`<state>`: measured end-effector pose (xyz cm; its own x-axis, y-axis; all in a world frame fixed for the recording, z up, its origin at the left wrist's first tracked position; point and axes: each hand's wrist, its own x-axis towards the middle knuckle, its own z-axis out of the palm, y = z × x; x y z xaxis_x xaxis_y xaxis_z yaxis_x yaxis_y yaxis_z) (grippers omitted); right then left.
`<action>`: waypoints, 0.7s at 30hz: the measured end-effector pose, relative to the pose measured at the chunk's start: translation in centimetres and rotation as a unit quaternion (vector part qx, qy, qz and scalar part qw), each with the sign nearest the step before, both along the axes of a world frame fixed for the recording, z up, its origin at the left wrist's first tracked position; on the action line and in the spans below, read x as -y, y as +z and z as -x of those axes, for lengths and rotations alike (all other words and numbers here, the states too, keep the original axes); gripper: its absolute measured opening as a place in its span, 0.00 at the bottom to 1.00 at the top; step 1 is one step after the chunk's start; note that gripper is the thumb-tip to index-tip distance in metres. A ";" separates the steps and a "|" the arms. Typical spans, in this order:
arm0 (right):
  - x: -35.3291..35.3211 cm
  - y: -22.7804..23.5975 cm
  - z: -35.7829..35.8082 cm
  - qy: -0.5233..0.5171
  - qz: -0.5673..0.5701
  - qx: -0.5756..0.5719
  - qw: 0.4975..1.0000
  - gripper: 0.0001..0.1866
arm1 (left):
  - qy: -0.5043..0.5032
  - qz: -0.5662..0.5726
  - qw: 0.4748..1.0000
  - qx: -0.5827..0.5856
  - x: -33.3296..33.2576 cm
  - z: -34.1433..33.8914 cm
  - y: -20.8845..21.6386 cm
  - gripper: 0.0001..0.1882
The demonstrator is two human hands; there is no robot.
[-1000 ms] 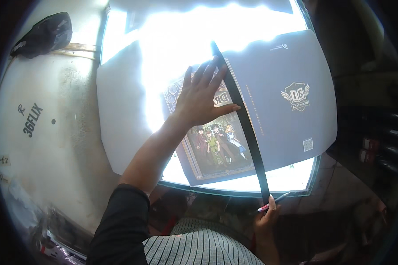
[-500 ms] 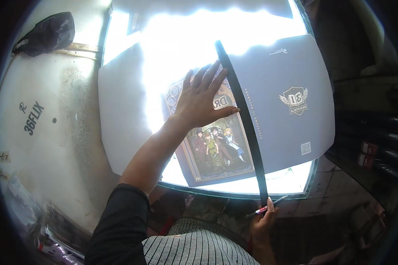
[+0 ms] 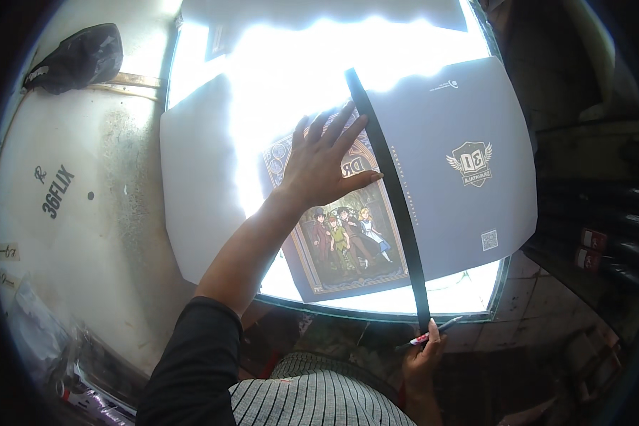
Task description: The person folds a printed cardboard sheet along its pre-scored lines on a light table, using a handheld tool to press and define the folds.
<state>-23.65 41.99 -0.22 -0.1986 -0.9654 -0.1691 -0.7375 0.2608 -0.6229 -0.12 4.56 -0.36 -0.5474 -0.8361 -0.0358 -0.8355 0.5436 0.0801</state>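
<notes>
A large printed cover sheet [image 3: 451, 220] lies on a brightly lit glass light table [image 3: 470, 287]. Its middle panel carries a framed picture of several figures; the right panel is blue-grey with a winged emblem. Across the sheet, slightly slanted, runs a long black straightedge [image 3: 399, 202]. My left hand [image 3: 321, 163] is spread flat on the picture panel, its fingertips and thumb against the straightedge's left side. At the near end of the straightedge, my right hand [image 3: 420, 358] grips a slim pen [image 3: 445, 327]; its fingertips also touch the strip's end.
To the left stands a pale worktop [image 3: 113, 206] with a dark plastic bag [image 3: 85, 58] at its back. Clear plastic wrapping [image 3: 39, 319] lies at the lower left. Dark rolls [image 3: 582, 206] are stacked at the right. Glare hides part of the sheet.
Both hands, the straightedge and the sheet keep nearly the same places. Only a very slight shift of the whole view shows.
</notes>
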 end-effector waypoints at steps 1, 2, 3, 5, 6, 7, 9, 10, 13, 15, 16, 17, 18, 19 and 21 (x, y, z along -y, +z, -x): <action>0.0 0.0 0.0 -0.001 0.002 0.002 1.000 0.28 | 0.000 0.000 1.000 0.000 0.0 0.0 0.0 0.51; -0.2 -0.2 0.0 -0.001 0.002 0.002 1.000 0.28 | 0.001 0.000 1.000 0.006 -0.1 0.1 0.1 0.51; -0.3 -0.3 0.1 0.003 0.006 -0.007 1.000 0.27 | 0.002 -0.001 1.000 0.012 -0.1 0.1 0.1 0.52; -0.3 -0.4 0.1 0.007 0.009 -0.017 1.000 0.27 | 0.003 -0.005 1.000 0.014 -0.2 0.1 0.1 0.52; -0.2 -0.4 0.1 0.001 0.014 -0.010 1.000 0.27 | 0.005 -0.010 1.000 0.017 -0.2 0.1 0.1 0.52; -0.1 -0.4 0.1 -0.004 0.019 -0.003 1.000 0.26 | 0.005 -0.010 1.000 0.017 -0.2 0.1 0.1 0.52; -0.4 -0.4 0.1 -0.002 0.010 -0.006 1.000 0.26 | 0.006 -0.011 1.000 0.018 -0.2 0.1 0.1 0.51; -0.5 -0.4 0.2 0.001 0.001 -0.009 1.000 0.26 | 0.006 -0.011 1.000 0.018 -0.2 0.1 0.1 0.51; 0.0 -0.2 0.1 -0.003 0.006 0.002 1.000 0.26 | 0.001 -0.001 1.000 0.025 -0.2 0.1 0.0 0.51; 0.0 -0.2 0.1 -0.004 0.007 0.006 1.000 0.26 | -0.001 0.000 1.000 0.018 -0.2 0.0 -0.1 0.51; -0.1 -0.2 0.1 -0.006 0.008 0.009 1.000 0.26 | -0.001 0.001 1.000 0.018 -0.2 0.0 -0.1 0.51; -0.1 -0.2 0.0 -0.006 0.008 0.009 1.000 0.26 | -0.002 0.001 1.000 0.018 -0.2 0.0 -0.1 0.51; -0.2 -0.3 0.1 -0.010 0.007 0.017 1.000 0.26 | -0.002 0.001 1.000 0.018 -0.2 0.0 -0.1 0.51; -0.2 -0.4 0.1 -0.014 0.007 0.024 1.000 0.26 | -0.002 0.001 1.000 0.018 -0.2 0.0 0.0 0.51; -0.3 -0.5 0.1 -0.013 0.011 0.026 1.000 0.26 | -0.002 -0.004 1.000 0.015 -0.2 0.0 0.0 0.51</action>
<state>-23.75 42.25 -0.74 -0.2150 -0.9637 -0.1586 -0.6977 0.2651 -0.6655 -0.13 4.73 -0.35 -0.5491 -0.8337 -0.0586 -0.8356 0.5462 0.0587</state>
